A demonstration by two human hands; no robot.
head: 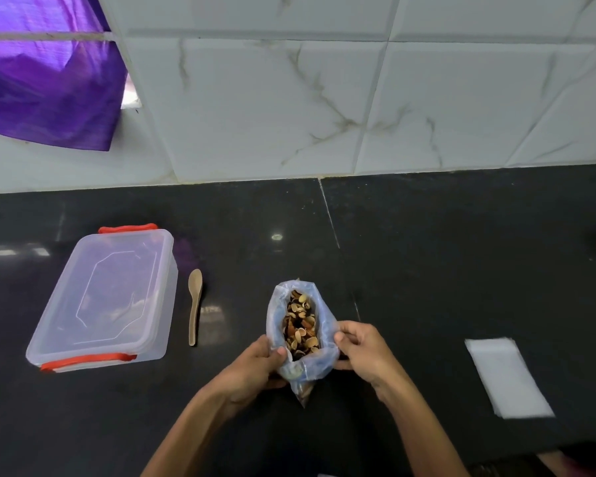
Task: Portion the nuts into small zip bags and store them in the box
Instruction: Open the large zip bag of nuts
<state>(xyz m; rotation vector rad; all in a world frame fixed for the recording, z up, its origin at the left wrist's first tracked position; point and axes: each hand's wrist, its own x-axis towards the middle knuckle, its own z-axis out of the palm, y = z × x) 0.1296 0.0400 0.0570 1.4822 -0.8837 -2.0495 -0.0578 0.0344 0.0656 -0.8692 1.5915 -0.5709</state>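
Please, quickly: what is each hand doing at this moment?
Left hand: grips the left edge of the open bag of nuts.
Right hand: grips the bag's right edge.

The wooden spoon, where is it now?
The wooden spoon lies on the black counter, left of centre, beside the lidded plastic box.
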